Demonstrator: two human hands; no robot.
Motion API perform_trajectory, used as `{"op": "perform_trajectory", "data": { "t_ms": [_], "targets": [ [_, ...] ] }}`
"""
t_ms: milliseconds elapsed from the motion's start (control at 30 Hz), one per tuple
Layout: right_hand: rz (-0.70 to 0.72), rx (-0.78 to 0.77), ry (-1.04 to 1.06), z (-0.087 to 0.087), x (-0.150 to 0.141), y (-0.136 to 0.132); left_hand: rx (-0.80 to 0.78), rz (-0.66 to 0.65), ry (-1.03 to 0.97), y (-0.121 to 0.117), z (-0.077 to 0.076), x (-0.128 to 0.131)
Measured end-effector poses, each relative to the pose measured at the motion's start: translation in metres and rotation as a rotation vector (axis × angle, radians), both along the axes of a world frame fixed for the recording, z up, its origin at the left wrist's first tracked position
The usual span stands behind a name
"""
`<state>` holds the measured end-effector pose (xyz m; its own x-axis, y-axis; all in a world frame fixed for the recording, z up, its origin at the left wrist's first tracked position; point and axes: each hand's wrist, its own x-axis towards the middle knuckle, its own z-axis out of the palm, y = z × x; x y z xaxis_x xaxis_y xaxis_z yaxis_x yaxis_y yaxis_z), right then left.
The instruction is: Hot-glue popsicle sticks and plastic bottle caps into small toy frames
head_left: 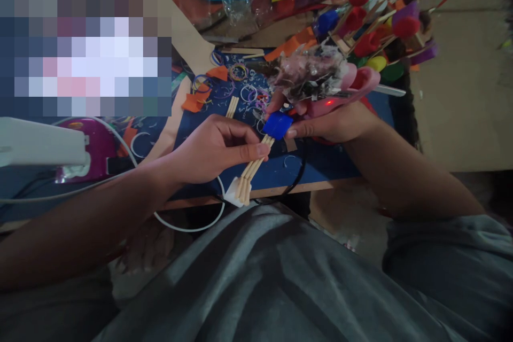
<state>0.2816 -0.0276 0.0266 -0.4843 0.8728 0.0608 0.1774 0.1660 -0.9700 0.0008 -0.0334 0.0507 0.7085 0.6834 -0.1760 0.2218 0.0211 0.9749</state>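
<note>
Together, the left hand [236,144] pinches the wooden sticks [255,162] and the right hand [316,123] grips the blue cap [278,125] at their upper end, above the blue table [324,163].

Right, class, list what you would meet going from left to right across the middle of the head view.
Magenta base, white ring, left hand pinching wooden sticks, blue piece, right hand, tan surface.
</note>
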Motion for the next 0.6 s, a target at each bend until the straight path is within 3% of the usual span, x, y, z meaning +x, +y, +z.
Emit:
{"op": "perform_trajectory", "data": {
  "t_ms": [300,600],
  "targets": [
    [0.001,-0.03,0.044,-0.0004,0.0,0.0024,-0.001,-0.025,0.009,0.0009,0.0029,-0.0006],
    [-0.034,-0.05,-0.039,0.0018,0.0006,0.0034,-0.018,-0.013,0.019,0.0012,0.0033,0.0001]
  ]
}}
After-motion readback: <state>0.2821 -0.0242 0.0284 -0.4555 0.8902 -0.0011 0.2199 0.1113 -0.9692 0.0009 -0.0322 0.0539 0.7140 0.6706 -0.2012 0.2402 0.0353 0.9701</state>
